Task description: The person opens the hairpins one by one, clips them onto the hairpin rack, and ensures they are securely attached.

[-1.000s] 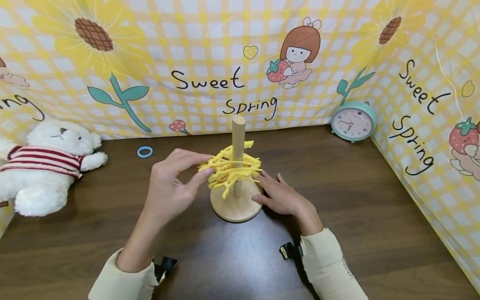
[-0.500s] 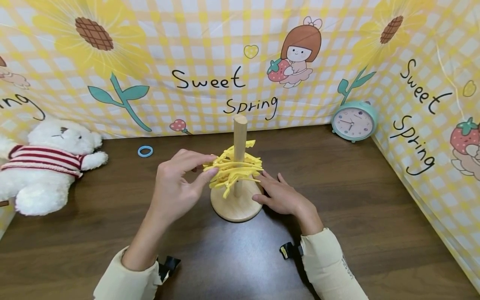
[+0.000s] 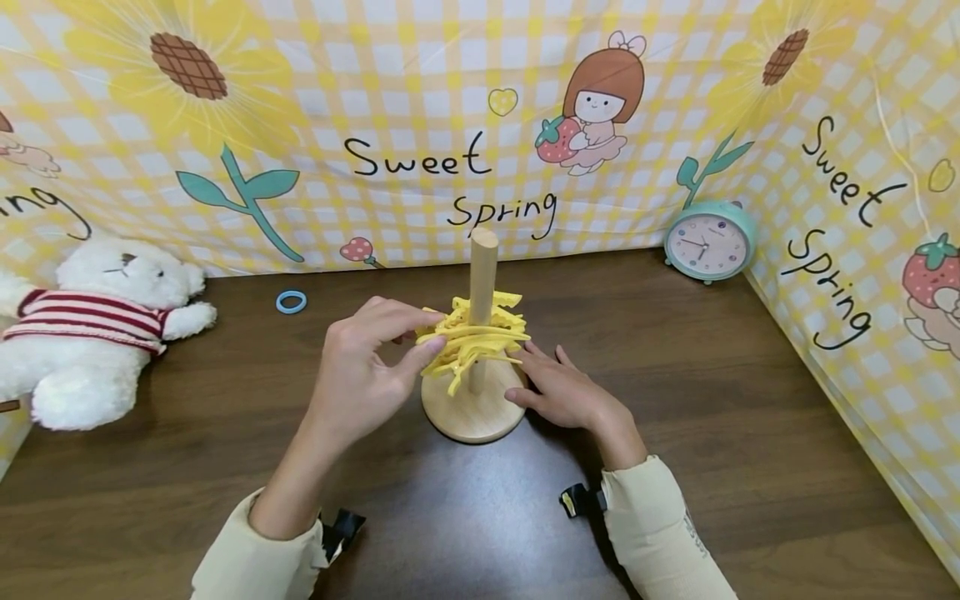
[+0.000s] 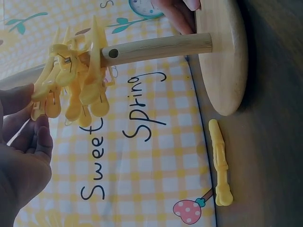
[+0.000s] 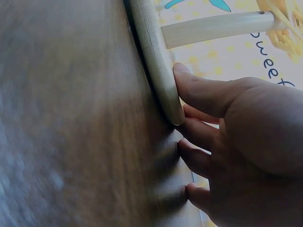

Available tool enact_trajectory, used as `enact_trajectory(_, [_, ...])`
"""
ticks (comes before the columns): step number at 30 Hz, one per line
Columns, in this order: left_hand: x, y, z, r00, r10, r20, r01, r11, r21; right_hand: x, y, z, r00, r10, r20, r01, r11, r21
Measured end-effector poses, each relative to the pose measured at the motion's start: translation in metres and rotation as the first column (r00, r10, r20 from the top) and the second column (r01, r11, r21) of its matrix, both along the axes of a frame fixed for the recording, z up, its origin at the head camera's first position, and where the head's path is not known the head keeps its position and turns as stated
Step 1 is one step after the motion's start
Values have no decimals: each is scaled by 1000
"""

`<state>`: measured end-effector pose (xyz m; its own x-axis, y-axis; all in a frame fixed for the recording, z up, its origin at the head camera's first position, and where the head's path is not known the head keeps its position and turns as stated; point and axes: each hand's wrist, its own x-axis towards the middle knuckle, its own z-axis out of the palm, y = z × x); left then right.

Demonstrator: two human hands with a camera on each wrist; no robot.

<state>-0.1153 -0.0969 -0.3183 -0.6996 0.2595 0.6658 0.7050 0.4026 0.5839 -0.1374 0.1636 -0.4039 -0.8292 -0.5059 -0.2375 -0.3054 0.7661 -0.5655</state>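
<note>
A wooden stand has a round base [image 3: 472, 421] and an upright post [image 3: 483, 271]. Around the post's middle sits a bunch of yellow plastic clothespins [image 3: 483, 340], their tips pointing several ways. My left hand [image 3: 363, 367] pinches the handles of one clothespin [image 4: 43, 91] at the bunch's left side, thumb against fingers. On the other side, my right hand [image 3: 570, 396] holds the base's edge between thumb and forefinger, with the other fingertips at the table. One loose clothespin [image 4: 221, 163] lies on the table near the base in the left wrist view; the head view does not show it.
On the table's left is a white teddy bear [image 3: 112, 325] in a striped shirt. A blue ring [image 3: 291, 302] lies toward the back. A green alarm clock [image 3: 709, 242] stands at the back right, against the yellow checked cloth [image 3: 420, 83].
My left hand has shifted right, toward the post, with the pinched clothespin closer against the bunch. The upper clothespins and the post have tilted slightly right. My right hand stays at the base.
</note>
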Motion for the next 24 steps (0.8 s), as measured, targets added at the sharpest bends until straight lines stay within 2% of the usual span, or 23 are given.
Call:
enact_trajectory(16, [-1, -6, -3, 998, -66, 20, 67, 998, -16, 0, -1, 0, 1000, -1, 5, 1, 1000, 4])
enact_trajectory(24, [-3, -8, -8, 997, -80, 14, 80, 996, -43, -1, 0, -1, 1000, -1, 5, 1, 1000, 3])
